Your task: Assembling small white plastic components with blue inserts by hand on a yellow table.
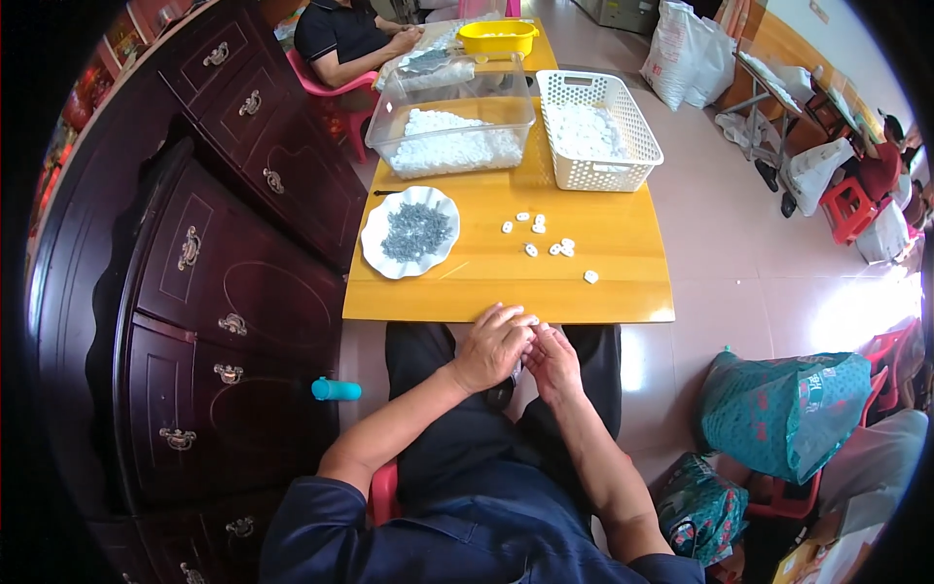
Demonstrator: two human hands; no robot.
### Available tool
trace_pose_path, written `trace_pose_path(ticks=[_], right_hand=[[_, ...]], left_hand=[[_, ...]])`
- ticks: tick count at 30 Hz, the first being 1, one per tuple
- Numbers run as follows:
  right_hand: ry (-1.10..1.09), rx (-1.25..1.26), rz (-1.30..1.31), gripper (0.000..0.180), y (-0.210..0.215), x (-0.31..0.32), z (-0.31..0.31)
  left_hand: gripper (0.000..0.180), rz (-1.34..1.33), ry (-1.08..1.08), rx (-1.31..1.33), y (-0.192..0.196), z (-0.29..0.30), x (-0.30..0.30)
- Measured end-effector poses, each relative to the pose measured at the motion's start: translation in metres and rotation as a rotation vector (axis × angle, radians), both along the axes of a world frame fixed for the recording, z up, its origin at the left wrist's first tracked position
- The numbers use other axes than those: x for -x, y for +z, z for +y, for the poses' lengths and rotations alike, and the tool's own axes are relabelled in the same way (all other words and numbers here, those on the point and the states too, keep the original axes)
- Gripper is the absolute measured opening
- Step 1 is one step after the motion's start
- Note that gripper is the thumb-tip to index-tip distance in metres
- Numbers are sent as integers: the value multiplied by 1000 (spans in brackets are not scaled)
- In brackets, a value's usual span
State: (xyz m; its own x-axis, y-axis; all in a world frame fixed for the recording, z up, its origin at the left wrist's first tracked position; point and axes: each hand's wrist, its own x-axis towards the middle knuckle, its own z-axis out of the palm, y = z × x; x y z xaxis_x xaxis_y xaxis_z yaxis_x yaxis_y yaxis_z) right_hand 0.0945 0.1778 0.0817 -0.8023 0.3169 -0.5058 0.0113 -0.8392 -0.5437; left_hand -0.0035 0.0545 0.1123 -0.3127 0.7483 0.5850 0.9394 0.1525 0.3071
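Observation:
My left hand (492, 346) and my right hand (554, 364) meet at the table's near edge, above my lap. Their fingertips press together around something small; the fingers cover most of it, so its kind cannot be made out. Just past them, several small white plastic pieces with dark holes (530, 250) lie scattered on the yellow wooden table (506, 297). To their left sits a white plate with a wavy rim (376, 243), bearing a heap of small grey pieces (416, 232). A thin yellowish stick (453, 271) lies beside the plate.
Farther back stand a clear plastic bin (452, 97) and a white perforated basket (605, 175), both with white pieces. Dark drawers (243, 263) flank my left. A teal bottle (336, 389) is on that side; teal bags (783, 404) stand right. Another person (336, 44) sits beyond.

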Motion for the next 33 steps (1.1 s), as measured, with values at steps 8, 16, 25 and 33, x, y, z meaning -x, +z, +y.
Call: trace_pose_path(ticks=[8,16,25,33], right_hand=[[-122,-189,27,15,-15,-12,-2],[-51,-509,109,13,5,-33,-4],[67,-692,86,15,20,-38,3],[66,-636,77,16,8,-35,3]], left_hand=[[6,-227,-28,-101,5,7,-24],[4,-926,-13,-182,9,-2,-6],[9,-1245,-130,-109,13,4,-15],[14,-1203,-70,-99,15,1,-14]])
